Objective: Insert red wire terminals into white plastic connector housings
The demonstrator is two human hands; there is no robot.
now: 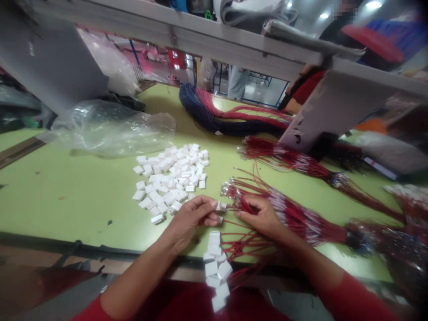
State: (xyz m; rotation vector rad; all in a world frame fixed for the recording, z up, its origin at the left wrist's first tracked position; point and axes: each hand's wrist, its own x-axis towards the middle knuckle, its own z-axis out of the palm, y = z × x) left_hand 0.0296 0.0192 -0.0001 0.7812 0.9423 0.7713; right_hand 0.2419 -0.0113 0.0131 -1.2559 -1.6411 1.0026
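While the left hand (190, 218) pinches a small white connector housing (220, 206) between thumb and fingertips, the right hand (257, 217) is closed around the metal-tipped ends of a bundle of red wires (294, 218), holding them just beside the housing. The step in hand looks like seating wire ends into housings, though whether a terminal has entered this one is too small to tell. That pinch seems to call for a single wire end to be picked out and lined up with the housing's opening. A loose pile of white housings (170, 178) lies on the green tabletop (67, 200) left of the hands, and a short column of housings (214, 267) sits between the forearms. Farther off lie another red wire bundle (284, 158), a hank of blue and red wires (214, 116) and a crumpled clear plastic bag (110, 129).
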